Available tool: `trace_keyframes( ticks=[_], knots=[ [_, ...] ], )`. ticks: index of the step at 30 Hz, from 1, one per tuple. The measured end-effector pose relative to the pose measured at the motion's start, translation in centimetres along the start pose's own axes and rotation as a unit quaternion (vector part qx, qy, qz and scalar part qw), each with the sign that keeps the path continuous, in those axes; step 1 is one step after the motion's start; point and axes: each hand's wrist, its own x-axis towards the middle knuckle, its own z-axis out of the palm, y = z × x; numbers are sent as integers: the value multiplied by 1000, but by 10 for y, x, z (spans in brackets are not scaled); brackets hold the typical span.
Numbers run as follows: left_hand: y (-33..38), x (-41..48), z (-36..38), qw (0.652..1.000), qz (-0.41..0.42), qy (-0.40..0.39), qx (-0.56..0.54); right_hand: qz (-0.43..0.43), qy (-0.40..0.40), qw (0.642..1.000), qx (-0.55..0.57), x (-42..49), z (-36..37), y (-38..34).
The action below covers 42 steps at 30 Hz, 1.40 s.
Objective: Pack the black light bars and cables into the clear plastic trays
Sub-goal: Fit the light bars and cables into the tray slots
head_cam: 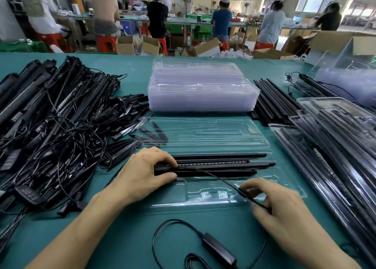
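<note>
An open clear plastic tray (211,199) lies in front of me on the green table. Several black light bars (223,165) lie lengthwise in its upper half. My left hand (142,173) grips the bars' left ends, fingers curled over them and thumb below. A thin black cable (215,177) runs from those ends to my right hand (274,205), which pinches it over the tray's lower right. The cable continues to a black adapter box (218,250) lying near the table's front edge.
A tangled heap of bars and cables (50,126) fills the left side, with black stakes (130,114) beside it. A stack of empty trays (201,89) stands behind. Loose bars (274,100) and filled trays (335,138) lie at right. People work at benches beyond.
</note>
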Motion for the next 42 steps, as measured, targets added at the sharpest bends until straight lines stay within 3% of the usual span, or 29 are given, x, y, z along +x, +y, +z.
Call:
trace_keyframes(
  ticks=[5,9,15,22,32,37,40,42],
  knots=[
    [3,2,4,1000,5,6,5,22,33,999,-24,5,6,1],
    [6,-1,5,997,71,30,23,41,86,990,-101,15,5,0],
    [3,1,4,993,117,16,23,64,41,984,-163,31,11,1],
    [-7,4,6,995,90,-39,-16,71,-43,980,-179,45,1,12],
    [-3,1,8,999,6,13,-39,50,3,992,-119,46,3,18],
    [5,3,6,998,-39,4,-59,35,52,995,82,45,-9,12],
    [7,0,7,998,-30,15,-57,18,4,943,334,36,-23,-4],
    [8,-1,6,998,-35,22,-55,28,-12,918,395,32,-30,-11]
  ],
)
